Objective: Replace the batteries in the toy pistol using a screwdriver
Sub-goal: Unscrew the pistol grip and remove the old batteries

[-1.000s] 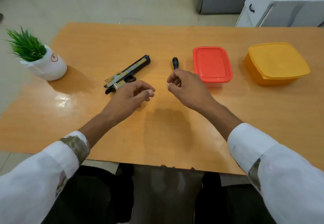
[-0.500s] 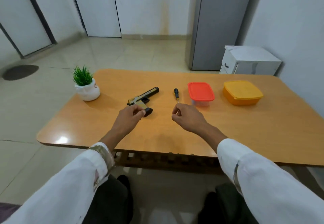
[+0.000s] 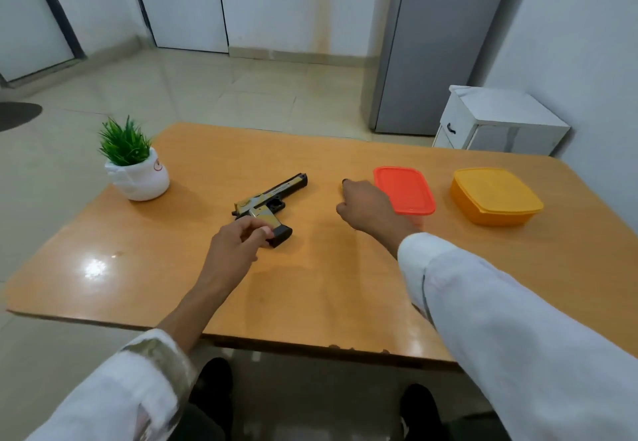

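Looks like the pick-up step: the toy pistol (image 3: 272, 195) lies flat on the table (image 3: 310, 285), the left hand (image 3: 238, 244) half-curled at its butt; the right hand (image 3: 366, 207) curls over the screwdriver (image 3: 344, 181) (actual holds, I can't tell); next, firm grips, then finding the battery-cover screw.

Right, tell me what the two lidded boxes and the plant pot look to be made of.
Red-lidded rectangular box: plastic, apparently; smooth satin lid with a moulded rim over a clear base. Yellow lidded box: likely the same plastic, opaque, with a soft sheen. White round plant pot: possibly ceramic, given its smooth, rounded white surface, though plastic is equally possible.
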